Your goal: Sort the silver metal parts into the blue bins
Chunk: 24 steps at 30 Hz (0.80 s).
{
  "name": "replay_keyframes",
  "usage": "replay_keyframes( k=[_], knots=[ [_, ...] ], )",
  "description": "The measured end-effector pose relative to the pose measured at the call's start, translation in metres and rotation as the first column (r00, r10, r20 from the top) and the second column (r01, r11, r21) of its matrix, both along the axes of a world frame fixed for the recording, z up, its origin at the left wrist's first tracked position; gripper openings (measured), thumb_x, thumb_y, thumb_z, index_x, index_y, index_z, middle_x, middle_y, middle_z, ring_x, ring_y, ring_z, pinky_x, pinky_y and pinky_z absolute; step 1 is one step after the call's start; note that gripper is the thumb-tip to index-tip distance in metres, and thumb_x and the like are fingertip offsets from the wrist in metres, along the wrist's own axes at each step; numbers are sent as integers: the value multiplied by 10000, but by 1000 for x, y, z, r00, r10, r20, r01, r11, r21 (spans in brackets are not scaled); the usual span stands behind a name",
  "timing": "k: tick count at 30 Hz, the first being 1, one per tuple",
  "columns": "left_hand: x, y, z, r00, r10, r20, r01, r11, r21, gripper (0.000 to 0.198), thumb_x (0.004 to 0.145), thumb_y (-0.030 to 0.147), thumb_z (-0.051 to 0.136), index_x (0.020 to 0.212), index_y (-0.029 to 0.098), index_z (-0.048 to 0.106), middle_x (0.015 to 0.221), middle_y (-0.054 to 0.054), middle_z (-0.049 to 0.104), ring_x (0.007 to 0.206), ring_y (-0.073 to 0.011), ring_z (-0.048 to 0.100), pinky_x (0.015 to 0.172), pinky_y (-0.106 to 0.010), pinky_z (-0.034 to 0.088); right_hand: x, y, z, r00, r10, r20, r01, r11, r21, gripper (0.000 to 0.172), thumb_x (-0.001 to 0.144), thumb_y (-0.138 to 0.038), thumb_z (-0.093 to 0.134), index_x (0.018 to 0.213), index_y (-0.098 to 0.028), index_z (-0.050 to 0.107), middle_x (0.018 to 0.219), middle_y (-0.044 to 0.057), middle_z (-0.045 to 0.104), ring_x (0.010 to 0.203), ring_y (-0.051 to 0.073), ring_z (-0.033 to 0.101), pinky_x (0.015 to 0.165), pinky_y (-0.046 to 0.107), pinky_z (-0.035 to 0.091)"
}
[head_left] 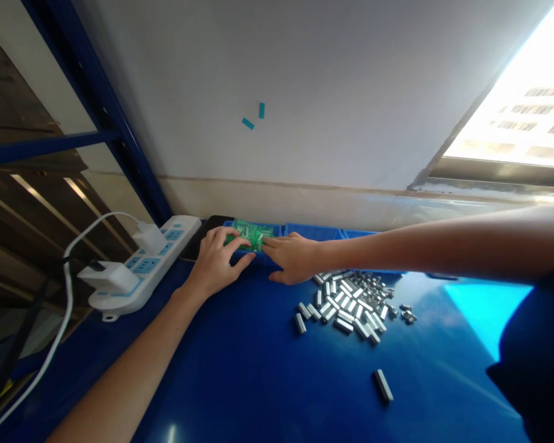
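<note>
Both hands reach to the far edge of the blue table (pixel 258 369). My left hand (pixel 216 261) and my right hand (pixel 293 258) each pinch one side of a green circuit board (pixel 252 234), held over a blue bin (pixel 314 232) against the wall. The left fingers curl round the board's left end. The right fingertips grip its right edge. A pile of several small silver metal pieces (pixel 351 301) lies just right of my right hand, and one stray piece (pixel 383 386) lies nearer to me.
A white power strip (pixel 143 267) with a plugged-in white adapter and cable lies at the left table edge. A blue rack frame (pixel 111 117) rises behind it. A dark flat object (pixel 200 243) sits beside the strip. A window (pixel 517 129) is at right.
</note>
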<state>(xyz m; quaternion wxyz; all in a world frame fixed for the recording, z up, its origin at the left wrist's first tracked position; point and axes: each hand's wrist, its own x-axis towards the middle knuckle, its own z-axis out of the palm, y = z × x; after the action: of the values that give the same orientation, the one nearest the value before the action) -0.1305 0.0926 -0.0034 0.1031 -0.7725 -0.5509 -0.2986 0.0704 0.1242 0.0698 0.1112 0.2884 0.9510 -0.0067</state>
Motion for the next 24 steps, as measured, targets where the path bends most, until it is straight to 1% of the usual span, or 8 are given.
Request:
replay_keyframes(
  k=[3,7,10,12,14,16,20,24],
  knots=[
    [0,-1,-2,999,-33,19,33,999,-21,289,876,463,528,1005,243,666,1282,-94,513,1258,-313,399,1035,-504,340,0,2,8,1000,-14,-2,14,999,-47,514,833,-381,594,1267,-107,569,1424,202,451,1280,365,471,986,487,453],
    [0,-1,-4,998,-40,52,38,998,43,317,867,436,550,1114,251,620,1338,-88,499,1297,-313,391,1077,-496,294,19,-5,8,986,-20,-167,25,999,26,617,801,-379,646,1339,-114,502,1490,202,359,1367,381,345,1014,524,423],
    [7,-9,5,991,-1,132,-20,987,160,263,847,374,582,1065,237,636,1240,-93,552,1233,-311,443,1070,-490,299,48,-22,-2,925,-32,-380,78,991,108,464,879,-392,555,1273,-145,562,1346,173,528,1349,355,371,1018,541,409],
    [19,-21,15,985,-68,159,40,984,173,158,855,322,569,958,232,648,1064,-74,618,1099,-278,526,1011,-453,362,68,-38,-14,845,-38,-534,138,979,150,344,907,-364,521,1179,-177,618,1181,134,629,1310,322,417,1014,524,416],
    [37,-39,23,959,-261,113,255,965,64,122,884,292,527,898,234,634,907,-43,645,934,-230,579,901,-391,428,85,-54,-29,740,-43,-671,215,961,176,257,903,-325,534,1094,-195,646,1063,107,665,1254,295,464,1005,501,429],
    [58,-58,26,899,-436,39,438,891,-120,149,900,332,521,958,243,626,924,-33,653,867,-205,590,827,-359,446,97,-66,-45,629,-41,-776,297,936,191,181,888,-286,556,1014,-207,659,965,88,680,1170,274,518,977,480,451],
    [89,-81,14,882,-471,-8,437,825,-358,325,841,470,600,1068,237,600,1008,-57,626,903,-226,595,785,-346,462,107,-73,-66,510,-26,-860,367,911,191,109,879,-245,555,896,-216,659,834,64,677,1007,241,582,878,427,493],
    [94,-82,2,880,-469,72,450,778,-438,153,870,352,560,960,237,603,958,-40,623,897,-207,601,798,-324,465,107,-81,-68,515,-1,-857,316,930,188,117,888,-229,536,888,-204,650,822,58,677,903,206,587,827,372,490]
  ],
)
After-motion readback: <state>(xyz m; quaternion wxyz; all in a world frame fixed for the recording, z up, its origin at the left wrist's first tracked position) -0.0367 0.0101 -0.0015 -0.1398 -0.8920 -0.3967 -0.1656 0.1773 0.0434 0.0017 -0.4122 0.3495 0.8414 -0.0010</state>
